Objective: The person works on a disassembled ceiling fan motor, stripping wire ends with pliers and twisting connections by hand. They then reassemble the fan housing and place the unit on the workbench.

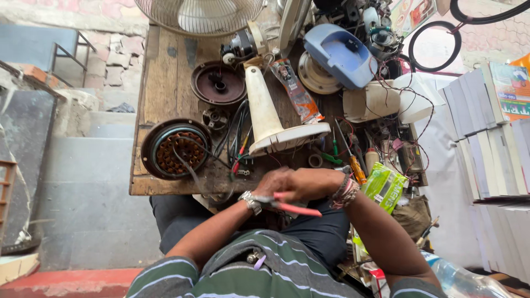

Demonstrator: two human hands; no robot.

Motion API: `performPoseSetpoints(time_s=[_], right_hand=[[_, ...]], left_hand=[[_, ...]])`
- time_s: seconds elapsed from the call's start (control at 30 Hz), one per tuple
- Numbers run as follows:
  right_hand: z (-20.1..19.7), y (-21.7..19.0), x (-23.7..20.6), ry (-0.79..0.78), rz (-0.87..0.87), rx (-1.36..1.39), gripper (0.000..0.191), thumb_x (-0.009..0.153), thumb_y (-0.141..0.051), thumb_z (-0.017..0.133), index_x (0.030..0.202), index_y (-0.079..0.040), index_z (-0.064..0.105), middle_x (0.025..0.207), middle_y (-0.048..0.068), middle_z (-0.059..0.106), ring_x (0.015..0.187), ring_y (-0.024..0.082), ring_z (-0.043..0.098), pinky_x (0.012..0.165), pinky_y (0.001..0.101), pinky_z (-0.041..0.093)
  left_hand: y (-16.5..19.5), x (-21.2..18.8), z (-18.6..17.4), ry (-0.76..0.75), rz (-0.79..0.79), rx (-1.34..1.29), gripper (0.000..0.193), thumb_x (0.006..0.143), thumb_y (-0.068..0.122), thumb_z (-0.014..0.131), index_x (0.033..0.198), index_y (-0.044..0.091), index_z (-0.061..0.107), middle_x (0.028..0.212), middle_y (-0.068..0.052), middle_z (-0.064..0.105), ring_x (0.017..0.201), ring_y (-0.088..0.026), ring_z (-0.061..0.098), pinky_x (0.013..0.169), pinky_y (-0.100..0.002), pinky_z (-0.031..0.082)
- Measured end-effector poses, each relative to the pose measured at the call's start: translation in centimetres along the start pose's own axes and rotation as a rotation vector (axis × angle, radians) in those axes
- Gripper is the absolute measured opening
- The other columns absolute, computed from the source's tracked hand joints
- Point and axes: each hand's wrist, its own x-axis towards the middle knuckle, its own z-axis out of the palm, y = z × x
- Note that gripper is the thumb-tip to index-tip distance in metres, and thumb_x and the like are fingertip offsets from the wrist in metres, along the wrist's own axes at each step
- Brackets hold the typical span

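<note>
- Cluttered wooden surface (165, 72) fills the view, its near edge just ahead of the hands.
- Left hand (276, 182) and right hand (312, 185) meet, both closed around red-handled pliers (292, 206) over the lap.
- Motor stator (178, 150) lies at ten o'clock of them, within reach.
- White fan stand (270, 118) lies tipped at twelve o'clock.
</note>
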Motion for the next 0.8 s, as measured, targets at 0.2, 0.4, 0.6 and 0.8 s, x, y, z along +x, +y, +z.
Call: performPoseSetpoints(time_s=[0.2, 0.4, 0.6, 0.8], right_hand=[[-2.5, 1.8, -3.2, 0.107, -0.121, 0.270, 0.043, 0.092, -0.034, 0.070, 0.123, -0.004, 0.068, 0.084, 0.012, 0.069, 0.068, 0.021, 0.062, 0.067, 0.0429, 0.053], [2.3, 4.7, -6.4, 0.598, -0.388, 1.192, 0.030, 0.101, -0.028, 0.063, 0.117, -0.003, 0.070, 0.113, 0.013, 0.053, 0.101, 0.022, 0.049, 0.094, 0.0537, 0.045], [7.2, 8.2, -7.3, 0.938, -0.388, 1.516, 0.022, 0.097, -0.029, 0.063, 0.108, -0.011, 0.068, 0.162, 0.019, 0.037, 0.155, 0.031, 0.032, 0.117, 0.0611, 0.032], [11.8, 10.5, -4.7, 0.849, -0.513, 1.806, 0.023, 0.099, -0.030, 0.063, 0.088, -0.010, 0.065, 0.157, 0.020, 0.047, 0.151, 0.035, 0.039, 0.115, 0.0682, 0.032]], left_hand=[[3.2, 1.2, -1.1, 0.114, 0.053, 0.256, 0.023, 0.092, 0.025, 0.073, 0.105, 0.005, 0.069, 0.094, -0.012, 0.069, 0.083, -0.030, 0.069, 0.071, -0.040, 0.056], [4.4, 2.1, -2.2, 0.328, 0.003, 0.260, 0.010, 0.098, 0.016, 0.065, 0.103, 0.008, 0.069, 0.091, -0.014, 0.069, 0.084, -0.035, 0.069, 0.072, -0.043, 0.057], [6.7, 3.3, -2.3, 0.375, -0.136, 0.196, 0.012, 0.096, 0.019, 0.068, 0.105, 0.010, 0.071, 0.093, -0.014, 0.070, 0.084, -0.035, 0.069, 0.071, -0.045, 0.055], [7.7, 3.8, -2.8, 0.368, -0.129, 0.059, 0.015, 0.094, 0.016, 0.070, 0.105, 0.005, 0.072, 0.089, -0.015, 0.067, 0.081, -0.030, 0.067, 0.072, -0.040, 0.054]])
